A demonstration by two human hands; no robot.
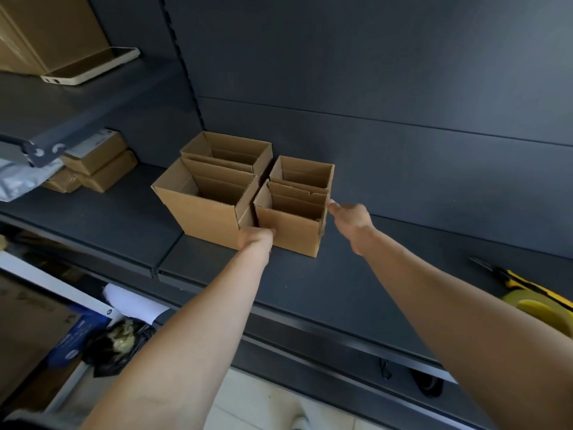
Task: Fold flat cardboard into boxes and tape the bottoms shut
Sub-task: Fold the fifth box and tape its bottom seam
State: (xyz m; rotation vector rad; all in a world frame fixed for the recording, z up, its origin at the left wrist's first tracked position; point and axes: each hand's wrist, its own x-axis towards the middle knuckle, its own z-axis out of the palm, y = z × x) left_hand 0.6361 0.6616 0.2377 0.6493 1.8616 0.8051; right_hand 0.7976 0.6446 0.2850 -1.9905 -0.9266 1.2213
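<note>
Small brown open-topped cardboard box (288,231): likely light, stiff-walled; hold by opposite sides. Left hand (257,238), 9 o'clock, fingers hidden; right hand (350,217), 3 o'clock, loosely extended, touching rim

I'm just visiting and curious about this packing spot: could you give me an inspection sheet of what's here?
Surface: dark grey shelf, boxes toward its back.
Job's things: four open cardboard boxes grouped together; yellow tape tool at right edge.
Clutter: small closed boxes at left.
Hands: left hand at front of near small box, right hand touching its right side; grips unclear.
Cables: dark cord hanging under shelf.
Surroundings: upper shelf with white tray; black bag below.
</note>
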